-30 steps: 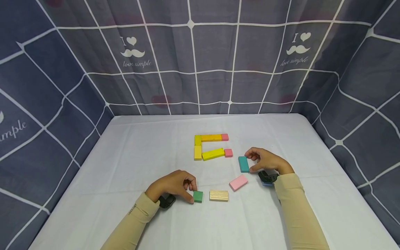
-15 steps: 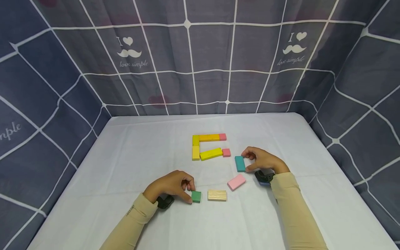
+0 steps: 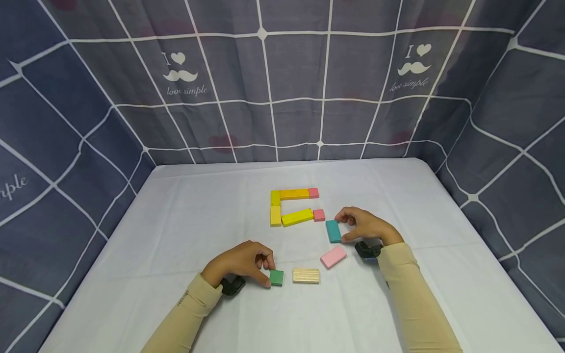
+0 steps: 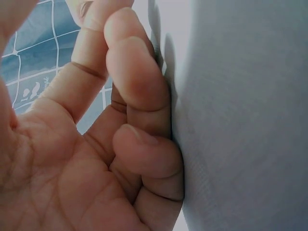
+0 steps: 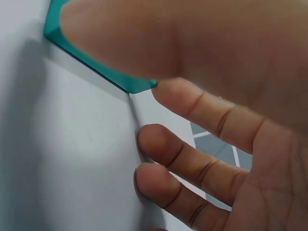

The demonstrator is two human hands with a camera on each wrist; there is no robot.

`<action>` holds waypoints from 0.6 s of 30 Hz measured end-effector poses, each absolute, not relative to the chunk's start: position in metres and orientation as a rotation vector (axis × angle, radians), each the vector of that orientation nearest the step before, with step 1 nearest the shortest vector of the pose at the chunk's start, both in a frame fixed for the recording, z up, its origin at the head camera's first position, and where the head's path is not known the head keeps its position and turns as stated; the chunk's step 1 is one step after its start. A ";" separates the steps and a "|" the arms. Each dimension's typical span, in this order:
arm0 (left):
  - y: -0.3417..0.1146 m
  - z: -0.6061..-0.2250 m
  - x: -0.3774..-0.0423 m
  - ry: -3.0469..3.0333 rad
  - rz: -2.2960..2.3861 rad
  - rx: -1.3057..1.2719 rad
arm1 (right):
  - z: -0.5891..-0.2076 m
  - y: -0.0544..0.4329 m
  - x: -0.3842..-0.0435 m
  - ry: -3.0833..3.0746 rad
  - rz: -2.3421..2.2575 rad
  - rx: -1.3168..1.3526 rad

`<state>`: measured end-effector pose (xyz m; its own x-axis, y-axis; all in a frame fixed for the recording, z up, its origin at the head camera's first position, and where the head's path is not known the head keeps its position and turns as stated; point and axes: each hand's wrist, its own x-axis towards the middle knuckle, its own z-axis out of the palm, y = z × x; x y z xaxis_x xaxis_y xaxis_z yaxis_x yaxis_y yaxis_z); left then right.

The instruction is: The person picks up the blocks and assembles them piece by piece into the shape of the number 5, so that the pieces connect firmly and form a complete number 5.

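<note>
In the head view my left hand (image 3: 243, 261) pinches a small green block (image 3: 276, 278) by its near and far edges, on the white cloth. In the left wrist view the other fingers (image 4: 139, 77) are curled against the cloth; the block is out of sight there. My right hand (image 3: 367, 226) pinches a teal rectangular block (image 3: 333, 231) between thumb and index finger. The right wrist view shows the teal block low over the cloth, partly behind the thumb (image 5: 125, 38). Left of it lies a small pink block (image 3: 319, 215), at the end of a slanted yellow block (image 3: 297, 217).
Two yellow blocks (image 3: 275, 208) stand in line at the left of an open shape, and an orange block (image 3: 294, 194) with a pink end block (image 3: 313, 193) forms its top. A pink block (image 3: 333, 257) and a ridged wooden block (image 3: 306, 275) lie nearer. A blue block (image 3: 370, 260) shows under the right wrist.
My right hand has slid the teal block left, closer to the pink block of the yellow shape. My left hand stays at the green block. The head view has shifted slightly.
</note>
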<state>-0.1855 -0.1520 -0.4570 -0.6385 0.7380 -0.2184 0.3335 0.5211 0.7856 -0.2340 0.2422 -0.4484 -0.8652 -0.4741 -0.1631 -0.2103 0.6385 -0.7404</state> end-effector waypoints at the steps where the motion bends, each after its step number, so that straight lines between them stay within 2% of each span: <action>1: -0.152 -0.457 -0.185 2.224 0.986 0.869 | -0.449 0.242 -0.234 2.522 -1.074 -0.551; 18: -0.152 -0.458 -0.185 2.235 0.973 0.874 | -0.448 0.236 -0.234 2.533 -1.091 -0.592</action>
